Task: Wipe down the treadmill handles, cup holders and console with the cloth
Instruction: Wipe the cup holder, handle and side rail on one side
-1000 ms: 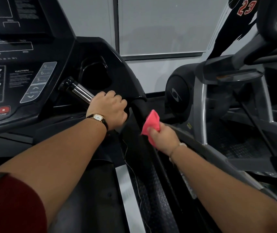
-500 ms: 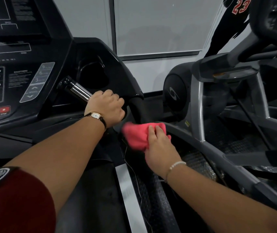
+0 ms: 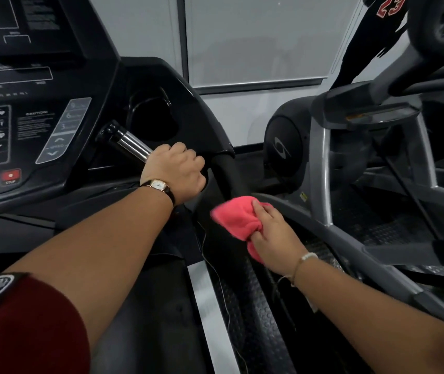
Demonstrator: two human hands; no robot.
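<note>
Head cam: right hand [image 3: 274, 236] holds the bunched pink cloth [image 3: 235, 218] against the black side handle [image 3: 229, 184]; soft, light, squishes easily. Left hand [image 3: 176, 168] grips the chrome bar [image 3: 131, 145].

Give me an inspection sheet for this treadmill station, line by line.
Surface: black side handrail, with the pink cloth bunched against it.
Job's things: console with keypad and stop button; cup holder, too dark inside to judge.
Clutter: nothing seen.
Grippers: left hand grips the chrome sensor handle; right hand holds the pink cloth.
Cables: thin cord trailing down beside the handrail.
Surroundings: neighbouring machine on the right; wall graphic numbered 23.
</note>
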